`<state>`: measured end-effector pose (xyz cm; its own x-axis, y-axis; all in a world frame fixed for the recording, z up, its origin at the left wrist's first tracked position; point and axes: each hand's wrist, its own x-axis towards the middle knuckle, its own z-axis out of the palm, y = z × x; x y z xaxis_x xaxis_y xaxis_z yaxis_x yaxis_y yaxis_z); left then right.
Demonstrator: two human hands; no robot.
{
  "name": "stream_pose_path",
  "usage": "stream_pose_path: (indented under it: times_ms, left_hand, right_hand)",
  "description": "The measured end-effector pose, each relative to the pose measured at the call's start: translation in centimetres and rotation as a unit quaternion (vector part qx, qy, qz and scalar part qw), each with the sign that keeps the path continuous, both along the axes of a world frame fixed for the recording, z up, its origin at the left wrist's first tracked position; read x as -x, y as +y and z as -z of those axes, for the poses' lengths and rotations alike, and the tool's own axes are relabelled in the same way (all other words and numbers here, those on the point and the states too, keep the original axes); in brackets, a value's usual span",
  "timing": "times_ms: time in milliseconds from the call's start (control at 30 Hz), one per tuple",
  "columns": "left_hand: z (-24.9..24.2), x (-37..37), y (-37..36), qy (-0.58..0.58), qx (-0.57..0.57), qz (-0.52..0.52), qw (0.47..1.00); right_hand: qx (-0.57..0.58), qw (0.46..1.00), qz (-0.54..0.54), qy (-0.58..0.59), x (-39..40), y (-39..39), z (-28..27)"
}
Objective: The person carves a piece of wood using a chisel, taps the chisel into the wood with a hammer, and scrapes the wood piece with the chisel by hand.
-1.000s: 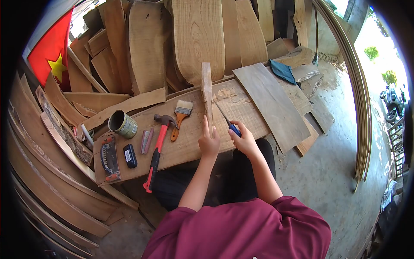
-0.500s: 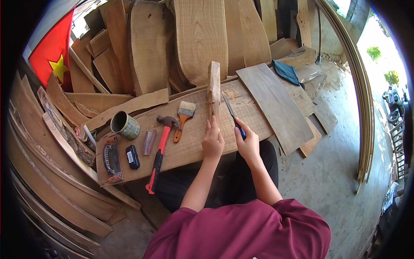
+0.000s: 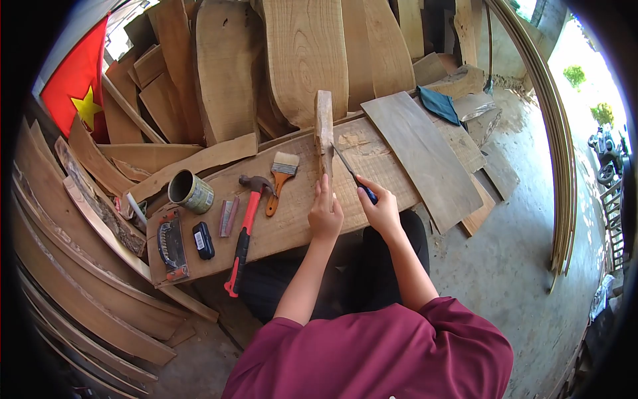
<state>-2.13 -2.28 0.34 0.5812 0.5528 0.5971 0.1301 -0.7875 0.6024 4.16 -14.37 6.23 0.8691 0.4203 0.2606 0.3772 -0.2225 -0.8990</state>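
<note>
My left hand [image 3: 326,214] is closed around the lower end of a narrow wood block [image 3: 323,123], which stands tilted up over the plank bench [image 3: 292,216]. In my right hand [image 3: 379,211] is a slim file [image 3: 345,161] with a dark blue handle. Its tip touches or lies very close to the block's right edge; the exact contact is too small to tell. Left of my hands lie a paintbrush [image 3: 284,176], a claw hammer [image 3: 247,229] with a red and black handle and a folded sandpaper piece [image 3: 229,217].
A tin can [image 3: 191,191], a black case [image 3: 203,241] and a sanding block [image 3: 173,246] sit at the bench's left end. A flat board [image 3: 425,159] and a teal cloth [image 3: 438,106] lie right. Tall planks [image 3: 309,60] lean behind.
The file's tip has moved left, from beside the wood block to its right edge. My right hand has shifted slightly left. The block is still held in my left hand.
</note>
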Motion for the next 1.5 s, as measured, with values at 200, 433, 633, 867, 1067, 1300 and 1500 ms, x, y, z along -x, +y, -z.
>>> stream_pose_path:
  times_ms: [200, 433, 633, 867, 1067, 1300, 1500]
  left_hand:
    - [-0.3, 0.0, 0.3, -0.001, 0.012, 0.001, 1.000]
    - [-1.1, -1.2, 1.4, 0.053, 0.087, -0.023, 0.995]
    - [-0.2, -1.4, 1.8, 0.016, 0.040, -0.023, 0.999]
    - [-0.4, -1.2, 1.7, 0.024, 0.058, -0.020, 0.998]
    - [-0.7, -1.1, 1.5, 0.094, 0.134, -0.019, 0.986]
    - [-0.4, -1.3, 1.1, 0.049, 0.113, -0.022, 0.992]
    - [-0.7, -1.3, 1.0, 0.030, 0.064, 0.003, 0.997]
  right_hand:
    - [-0.003, 1.000, -0.001, 0.004, -0.8, 1.5, 0.1]
    - [0.032, 0.999, -0.003, 0.030, -1.7, 3.7, -0.8]
    - [0.035, 0.999, -0.003, 0.017, -2.2, 4.0, -0.6]
    - [0.023, 1.000, 0.016, 0.006, -0.7, 4.7, -0.7]
    - [0.018, 0.999, 0.042, 0.003, -1.0, 6.1, -0.3]
    - [0.021, 0.999, 0.037, 0.006, -2.2, 6.1, 1.7]
    - [-0.034, 0.998, 0.045, 0.043, 1.2, 3.3, 2.9]
